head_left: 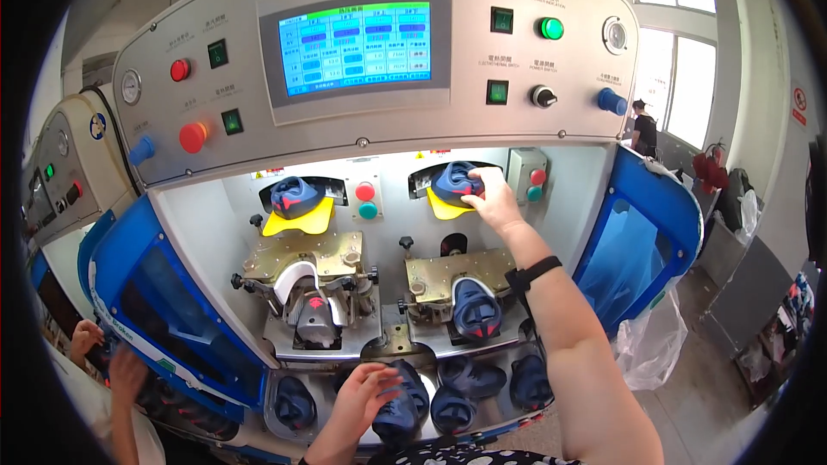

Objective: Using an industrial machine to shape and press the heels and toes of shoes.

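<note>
At the upper right station of the machine, my right hand (494, 200) closes its fingers and thumb on a navy shoe upper (454, 179). A yellow pad (445, 206) sticks out beneath that upper. My left hand (369, 392) is over the front tray, fingers apart and nothing in them. Just beside it lies a navy shoe upper (398, 416). Another upper (291, 196) sits on the upper left station above a yellow pad (299, 218). Lower right, an upper (475, 310) with a red mark rests in the clamp fixture. The lower left metal mould (317, 320) is bare.
Several more uppers (295, 402) lie in the front tray (332, 376). Blue doors (177, 310) (642, 232) flank the opening. Red and green buttons (366, 200) sit between the stations. At far left another person's hands (127, 372) work. A plastic bag (652, 340) hangs at right.
</note>
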`<state>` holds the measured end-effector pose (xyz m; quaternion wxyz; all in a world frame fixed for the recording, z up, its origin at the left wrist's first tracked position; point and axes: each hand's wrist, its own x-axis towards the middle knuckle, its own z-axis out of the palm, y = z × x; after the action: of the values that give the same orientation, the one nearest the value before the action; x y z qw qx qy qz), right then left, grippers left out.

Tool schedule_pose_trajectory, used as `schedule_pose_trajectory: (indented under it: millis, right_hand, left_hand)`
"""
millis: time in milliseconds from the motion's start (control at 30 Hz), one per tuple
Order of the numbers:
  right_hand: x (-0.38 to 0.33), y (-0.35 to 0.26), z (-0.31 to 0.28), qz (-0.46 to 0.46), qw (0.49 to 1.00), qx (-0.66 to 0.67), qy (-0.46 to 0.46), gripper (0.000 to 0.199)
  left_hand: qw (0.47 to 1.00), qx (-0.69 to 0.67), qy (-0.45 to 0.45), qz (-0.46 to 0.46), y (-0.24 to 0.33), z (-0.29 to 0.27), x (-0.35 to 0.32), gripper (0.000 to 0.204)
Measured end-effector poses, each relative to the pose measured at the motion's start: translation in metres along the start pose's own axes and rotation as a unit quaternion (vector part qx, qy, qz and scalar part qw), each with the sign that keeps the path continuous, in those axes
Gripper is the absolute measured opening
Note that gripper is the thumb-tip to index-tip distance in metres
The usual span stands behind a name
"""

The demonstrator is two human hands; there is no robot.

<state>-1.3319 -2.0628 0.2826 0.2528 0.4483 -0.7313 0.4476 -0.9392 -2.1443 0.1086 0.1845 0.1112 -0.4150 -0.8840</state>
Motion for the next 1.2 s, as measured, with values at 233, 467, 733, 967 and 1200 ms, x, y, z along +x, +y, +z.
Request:
schedule_pose_trajectory:
  millis: [233,467,733,967,1200]
  right_hand:
    - [-0.051,0.049,0.019,0.055,0.947,-0.154,0.276,0.033]
    - [-0.055,0.08,0.026,0.219,0.964,-0.088,0.126,0.03]
    - [-0.078,-0.039,0.015,0.062,0.983,0.034,0.168,0.027]
    - [-0.077,-0.172,0.102,-0.124,0.988,0.067,-0.068,0.02]
    - [0.027,-0.219,0.23,-0.205,0.977,0.014,-0.066,0.033]
  left_hand:
    - [0.988,0.014,0.152,0.021,0.0,-0.093,-0.076,0.029]
    - [0.98,-0.01,0.199,0.0,-0.007,-0.123,-0.101,0.029]
    - [0.989,0.013,0.137,-0.043,0.006,-0.092,-0.054,0.022]
    - [0.995,0.058,0.064,-0.046,0.036,-0.094,-0.051,0.023]
    - [0.993,0.076,0.063,-0.068,0.064,-0.128,-0.078,0.022]
